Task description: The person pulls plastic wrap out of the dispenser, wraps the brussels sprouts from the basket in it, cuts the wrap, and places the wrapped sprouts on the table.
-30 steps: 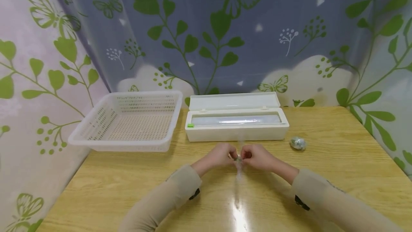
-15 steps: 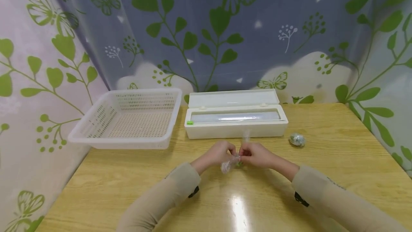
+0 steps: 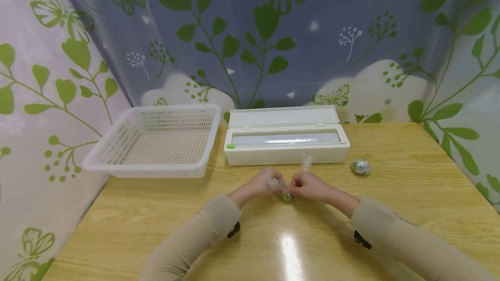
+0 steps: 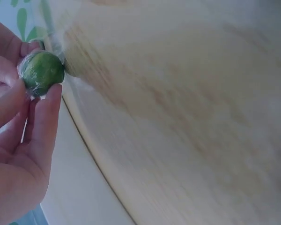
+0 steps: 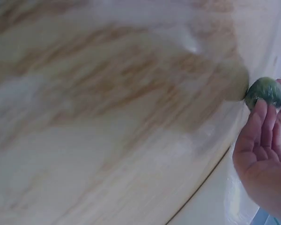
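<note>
Between both hands, low over the table, sits a small green lime (image 3: 287,197) in clear cling film. My left hand (image 3: 261,184) pinches it from the left with thumb and fingers. From the right, the fingertips of my right hand (image 3: 314,187) grip the lime and its film. A twisted end of cling film (image 3: 307,162) sticks up beside the right hand, and another loose bit lies over the left fingers. The left wrist view shows the film stretched tight on the lime (image 4: 43,71). In the right wrist view, fingers touch the lime (image 5: 266,92) from below.
Behind the hands stands a white cling film box (image 3: 287,156), lid up, with a film roll (image 3: 285,139) inside and a green slider at its left end. A white slotted basket (image 3: 156,169) is at the left. Another wrapped greenish ball (image 3: 361,167) lies at the right.
The film end that hung down toward me has swung up over the left hand. The other end leans further right. More of the green lime shows between the fingers.
</note>
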